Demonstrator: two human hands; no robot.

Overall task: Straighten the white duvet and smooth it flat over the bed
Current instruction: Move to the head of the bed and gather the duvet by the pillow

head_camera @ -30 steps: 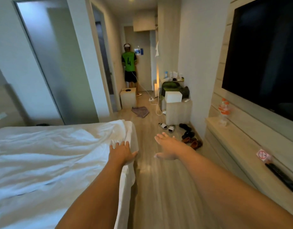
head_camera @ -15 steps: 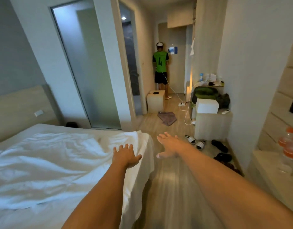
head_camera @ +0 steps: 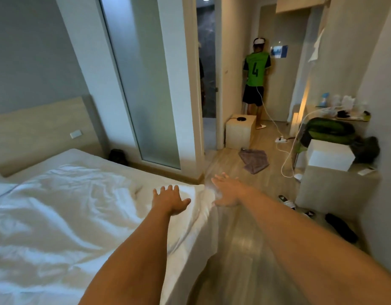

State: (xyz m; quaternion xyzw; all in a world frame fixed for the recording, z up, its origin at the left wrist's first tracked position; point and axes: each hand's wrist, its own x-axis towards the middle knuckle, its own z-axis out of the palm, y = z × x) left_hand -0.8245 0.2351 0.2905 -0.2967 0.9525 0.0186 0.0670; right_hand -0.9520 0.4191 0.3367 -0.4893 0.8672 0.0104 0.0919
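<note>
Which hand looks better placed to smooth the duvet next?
Probably the left. The left hand is spread open over the white duvet near its corner, while the right hand hangs past the duvet's edge, above the floor.

**One Head-Worn View Along the Bed's Edge**

A single wide-angle camera sits on the person's head, facing forward and tilted down. It looks along the edge of the bed, so the duvet fills the lower left and the floor the lower middle. Both forearms enter from the bottom, near the lens. They end at mid-frame in the left hand and right hand. The headboard lies far left. A person in a green shirt stands far off down the hallway.
</note>
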